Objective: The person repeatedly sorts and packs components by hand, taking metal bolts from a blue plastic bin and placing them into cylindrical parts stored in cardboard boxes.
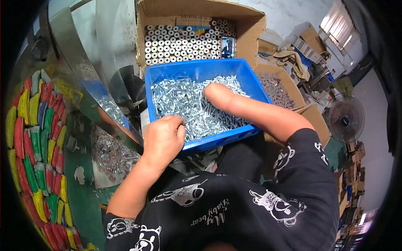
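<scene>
A blue plastic bin [201,141] sits in front of me, holding a heap of small shiny metal fasteners [176,96] that look like bolts or pins. Over the bin's front left corner is my left hand [163,136], its fingers curled inward at the heap's edge; whatever they hold is hidden. My right hand [218,96] reaches across from the right into the middle of the heap. Its back faces up and hides the fingers, so I cannot see what they grip.
Behind the bin, an open cardboard box [247,25] holds rows of white ring-ended cylinders [180,46] and a phone [227,47]. Right stand a carton of small parts [276,90] and a fan [345,119]. A metal chute [111,106] and colourful bundles [35,138] are left.
</scene>
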Demonstrator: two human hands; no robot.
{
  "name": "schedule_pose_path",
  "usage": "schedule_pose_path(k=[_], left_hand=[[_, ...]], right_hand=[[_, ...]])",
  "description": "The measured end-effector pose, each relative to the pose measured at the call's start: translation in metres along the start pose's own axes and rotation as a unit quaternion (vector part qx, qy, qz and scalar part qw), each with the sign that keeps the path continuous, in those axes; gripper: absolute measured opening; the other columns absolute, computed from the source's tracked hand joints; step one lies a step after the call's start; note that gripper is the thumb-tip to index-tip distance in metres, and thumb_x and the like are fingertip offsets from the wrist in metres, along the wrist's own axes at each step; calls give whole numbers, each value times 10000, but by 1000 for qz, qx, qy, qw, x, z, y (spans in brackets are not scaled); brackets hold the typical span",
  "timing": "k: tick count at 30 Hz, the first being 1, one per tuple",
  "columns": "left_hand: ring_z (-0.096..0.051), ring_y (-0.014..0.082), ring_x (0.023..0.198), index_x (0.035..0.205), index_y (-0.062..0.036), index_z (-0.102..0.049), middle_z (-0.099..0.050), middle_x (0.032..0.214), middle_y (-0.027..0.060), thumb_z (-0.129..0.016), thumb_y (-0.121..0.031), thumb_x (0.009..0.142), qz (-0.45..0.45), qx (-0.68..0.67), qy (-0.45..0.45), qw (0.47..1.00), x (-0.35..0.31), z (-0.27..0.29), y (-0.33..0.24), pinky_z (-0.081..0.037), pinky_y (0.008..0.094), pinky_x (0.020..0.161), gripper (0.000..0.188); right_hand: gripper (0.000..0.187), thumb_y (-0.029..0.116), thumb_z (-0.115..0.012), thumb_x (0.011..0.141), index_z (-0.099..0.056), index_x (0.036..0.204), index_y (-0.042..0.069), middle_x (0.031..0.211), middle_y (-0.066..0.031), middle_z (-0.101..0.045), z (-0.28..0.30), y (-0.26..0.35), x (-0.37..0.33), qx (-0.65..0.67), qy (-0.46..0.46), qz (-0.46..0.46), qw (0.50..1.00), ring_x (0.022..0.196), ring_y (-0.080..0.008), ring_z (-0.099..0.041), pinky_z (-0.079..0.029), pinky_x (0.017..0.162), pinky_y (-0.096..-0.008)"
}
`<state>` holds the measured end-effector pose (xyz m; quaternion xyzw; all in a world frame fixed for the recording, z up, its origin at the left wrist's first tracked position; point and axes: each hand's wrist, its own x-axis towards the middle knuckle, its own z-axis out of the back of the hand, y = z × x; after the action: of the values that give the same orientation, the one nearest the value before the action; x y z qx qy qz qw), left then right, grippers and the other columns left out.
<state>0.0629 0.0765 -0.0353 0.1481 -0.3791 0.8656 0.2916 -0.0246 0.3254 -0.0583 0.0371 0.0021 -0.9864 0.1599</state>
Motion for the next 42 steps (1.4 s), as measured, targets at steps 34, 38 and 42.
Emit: schedule_pose_path(k=[34, 38, 42], left_hand=[[-633, 337, 756, 792, -20, -646, -647, 803, 156, -555, -99, 765, 11, 9, 30, 999, 3, -5, -8, -507, 424, 697, 124], [-651, 296, 730, 819, 8, -660, -658, 795, 159, -567, -9, 760, 42, 3, 21, 999, 5, -7, -10, -507, 349, 694, 111], [-601, 184, 760, 851, 64, -623, -636, 819, 125, -498, 76, 803, 78, -40, -6, 996, -1, -2, 1, -473, 281, 709, 135]], right_hand=[[293, 102, -552, 918, -561, 1161, -61, 927, -129, -655, 61, -16, 15, 562, -93, 56, 820, 798, -166, -656, -552, 747, -286], [255, 113, -511, 944, -575, 1118, -62, 911, -123, -652, 41, -152, -117, 546, -202, -138, 801, 750, -166, -651, -564, 693, -297], [221, 119, -506, 929, -619, 1026, -44, 829, -107, -656, 11, -271, -265, 503, -308, -381, 712, 693, -160, -646, -540, 592, -283]])
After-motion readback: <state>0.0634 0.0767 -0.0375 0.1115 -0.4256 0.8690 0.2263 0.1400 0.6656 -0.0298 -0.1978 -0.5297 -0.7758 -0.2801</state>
